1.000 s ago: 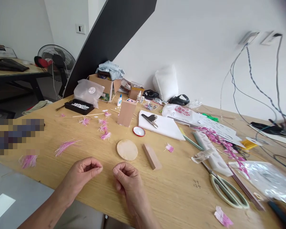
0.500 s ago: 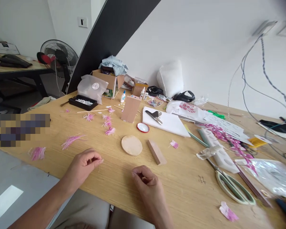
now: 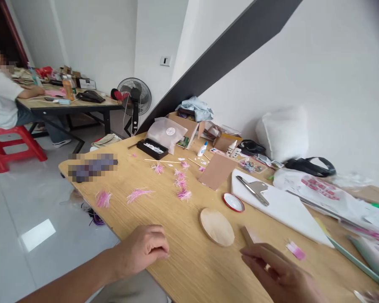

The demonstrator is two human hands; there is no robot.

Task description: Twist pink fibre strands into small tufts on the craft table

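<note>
My left hand [image 3: 145,249] is closed above the table's front edge, thumb and fingertips pinched together. Whatever lies between those fingertips is too small to make out. On the right, my right hand [image 3: 278,271] has its thumb and index finger close together in a pinch, and I cannot see what they hold. Just beyond its fingertips lies a wooden block [image 3: 249,236], partly covered by the hand. A round wooden disc [image 3: 217,227] rests between and beyond the hands. Pink-and-white fringed tufts [image 3: 180,181] lie farther back, with a loose pink bundle [image 3: 139,194] nearer the left hand.
A cardboard panel [image 3: 217,170], a red-rimmed lid [image 3: 233,202] and a white board with a metal clip [image 3: 252,190] stand beyond the disc. Behind are a black tray [image 3: 152,149] and a glue bottle [image 3: 202,149]. Another person [image 3: 3,97] sits at the far table.
The view has swung left, bringing another person into sight and dropping the scissors out of it. My right hand has moved right, over the block's near end, farther from my left hand.
</note>
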